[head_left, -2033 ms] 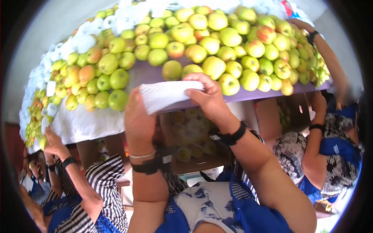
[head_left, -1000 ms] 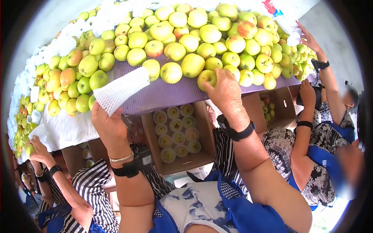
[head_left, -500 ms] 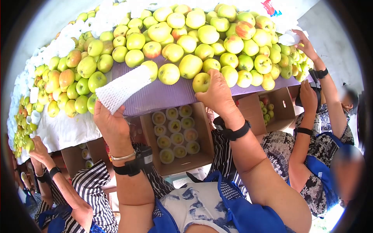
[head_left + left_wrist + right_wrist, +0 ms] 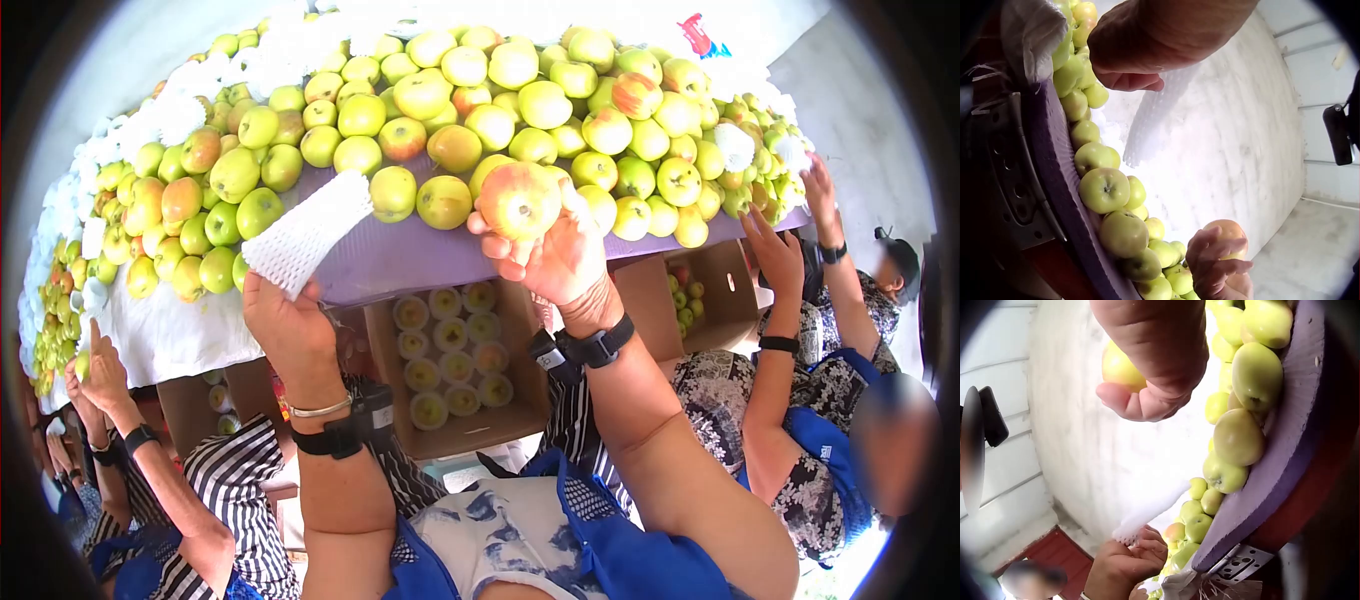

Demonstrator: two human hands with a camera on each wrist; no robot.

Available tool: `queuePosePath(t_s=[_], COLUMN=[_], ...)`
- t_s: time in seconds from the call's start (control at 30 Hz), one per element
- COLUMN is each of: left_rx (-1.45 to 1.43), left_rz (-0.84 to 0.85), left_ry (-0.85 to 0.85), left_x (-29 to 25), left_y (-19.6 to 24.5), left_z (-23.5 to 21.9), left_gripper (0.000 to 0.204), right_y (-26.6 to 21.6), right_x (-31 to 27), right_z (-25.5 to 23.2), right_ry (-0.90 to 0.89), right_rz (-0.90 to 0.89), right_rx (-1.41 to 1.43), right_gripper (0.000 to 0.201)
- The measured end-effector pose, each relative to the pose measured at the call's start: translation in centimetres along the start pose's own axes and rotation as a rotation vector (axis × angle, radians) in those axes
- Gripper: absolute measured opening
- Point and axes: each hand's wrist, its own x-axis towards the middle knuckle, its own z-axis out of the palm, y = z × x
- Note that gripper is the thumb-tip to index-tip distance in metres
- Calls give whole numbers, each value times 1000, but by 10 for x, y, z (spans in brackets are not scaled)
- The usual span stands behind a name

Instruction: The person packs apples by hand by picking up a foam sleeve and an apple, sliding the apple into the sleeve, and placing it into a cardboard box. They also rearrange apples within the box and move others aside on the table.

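In the head view my left hand [image 4: 290, 325] pinches the lower end of a white foam net sleeve [image 4: 310, 232], which sticks up toward the right. My right hand [image 4: 562, 258], palm up, grips a yellow apple with a red blush [image 4: 521, 200] in its curled fingers, raised in front of the pile of apples [image 4: 420, 95]. The left wrist view has the foam sleeve [image 4: 1163, 112] hanging from the left fingers, apart from the held apple [image 4: 1232, 236]. From the right wrist, part of that apple [image 4: 1121, 367] is hidden behind the right hand [image 4: 1160, 356].
The apples lie on a purple-covered table [image 4: 370, 262], with white cloth [image 4: 185, 335] to the left. Below its edge stands a cardboard box [image 4: 470, 437] holding several apples in foam. Another box [image 4: 640, 300] is at right. People work on both sides, their hands [image 4: 105, 380] near the table.
Both hands were on the sleeve; the right let go, reached to an apple at the table edge, and has now lifted and turned it. The left hand moved left with the sleeve.
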Motion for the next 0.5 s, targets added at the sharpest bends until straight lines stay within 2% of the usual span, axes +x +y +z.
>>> queuePosePath(t_s=[0.1, 0.13, 0.2, 0.27, 0.33, 0.4, 0.47, 0.5], left_rx=[0, -25, -76, -243, -405, -376, -249, -140], left_rz=[13, 4, -20, -124, -236, -241, -136, -27], left_ry=[3, 21, 13, 42, 2, 31, 16, -21], left_x=[-1, -3, 0, 0, -3, -14, -18, -18], left_y=[2, 2, 0, -8, -18, -18, -22, -27], left_z=[-3, 0, -7, -11, -18, -3, 9, 10], left_gripper=[20, 18, 20, 22, 27, 28, 29, 29], right_y=[13, 17, 35, 53, 72, 90, 98, 103], right_x=[6, 9, 13, 19, 29, 34, 39, 41], right_z=[16, 17, 26, 27, 24, 29, 25, 22], right_ry=[36, -6, 118, 241, 310, 386, 317, 282], right_rz=[-67, -78, -109, -90, -206, -279, -286, -295], right_rx=[-239, -304, -465, -631, -1132, -1524, -1600, -1642], right_gripper=[62, 57, 56, 61, 64, 67, 69, 69])
